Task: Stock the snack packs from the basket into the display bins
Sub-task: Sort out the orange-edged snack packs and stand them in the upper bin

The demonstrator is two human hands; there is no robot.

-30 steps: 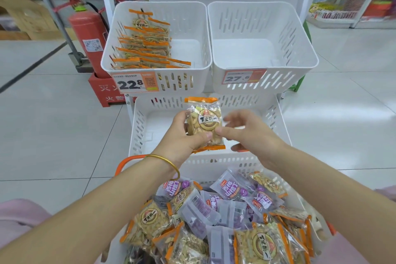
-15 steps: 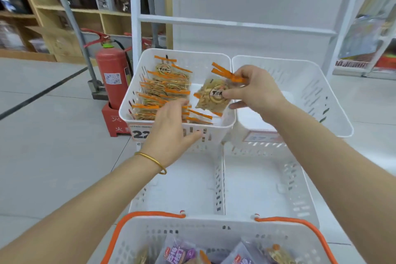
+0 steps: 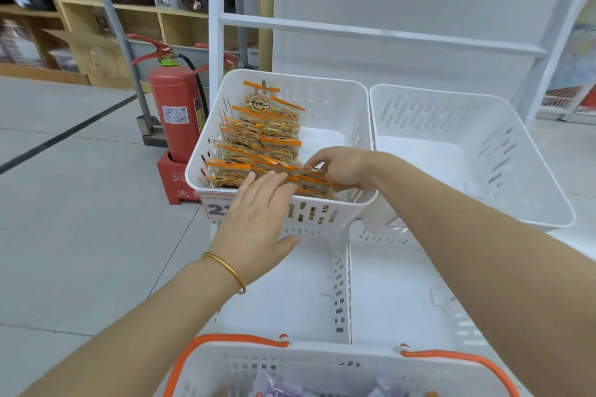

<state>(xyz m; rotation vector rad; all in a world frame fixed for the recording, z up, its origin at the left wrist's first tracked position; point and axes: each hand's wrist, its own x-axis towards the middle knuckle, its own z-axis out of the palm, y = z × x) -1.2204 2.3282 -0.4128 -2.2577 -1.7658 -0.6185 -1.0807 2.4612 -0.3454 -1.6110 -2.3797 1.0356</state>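
The upper left display bin (image 3: 335, 100) is white and holds a row of several orange-edged snack packs (image 3: 258, 138) standing on edge. My right hand (image 3: 345, 167) reaches into its front and pinches the nearest snack pack (image 3: 314, 184), which lies tilted against the row. My left hand (image 3: 258, 219) has straight fingers; the fingertips rest on the front packs at the bin's front rim. The white basket with orange handles (image 3: 238, 340) sits at the bottom edge, with a few purple packs (image 3: 277, 388) showing inside.
An upper right bin (image 3: 483, 126) stands beside the left one with nothing in it. Two lower bins (image 3: 342, 284) sit beneath. A red fire extinguisher (image 3: 175, 116) stands on the floor to the left. White shelf uprights (image 3: 216, 10) rise behind.
My right hand has lowered the snack pack from above the bin down into the front of the row. My left hand has moved up onto the front packs. The view has tilted upward.
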